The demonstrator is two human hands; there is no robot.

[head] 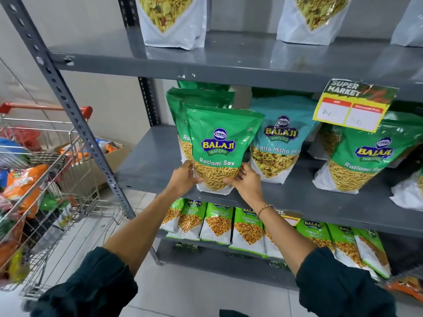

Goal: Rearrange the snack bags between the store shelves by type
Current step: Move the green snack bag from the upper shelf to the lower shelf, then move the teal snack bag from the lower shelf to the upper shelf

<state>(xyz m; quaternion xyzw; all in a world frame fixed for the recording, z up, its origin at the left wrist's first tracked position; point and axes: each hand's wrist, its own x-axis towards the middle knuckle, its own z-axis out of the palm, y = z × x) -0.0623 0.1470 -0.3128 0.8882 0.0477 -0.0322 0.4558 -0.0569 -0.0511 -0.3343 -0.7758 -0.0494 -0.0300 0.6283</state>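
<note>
A green Ratlami Sev bag (219, 143) stands upright at the front edge of the grey middle shelf (297, 191), with more green bags (196, 97) lined up behind it. My left hand (186, 177) grips its lower left corner and my right hand (246, 180) grips its lower right corner. To its right stands a teal Khatta Mitha bag (279, 143), then another green Ratlami Sev bag (359, 156). Chana Jor Garam bags (229, 223) fill the shelf below.
White mixture bags (174, 21) stand on the top shelf (229, 60). A yellow price tag (350, 108) hangs from its edge. A wire shopping cart (45, 179) full of snack bags is at my left, with a cardboard box (107, 156) behind it. A slotted shelf post (68, 106) runs between.
</note>
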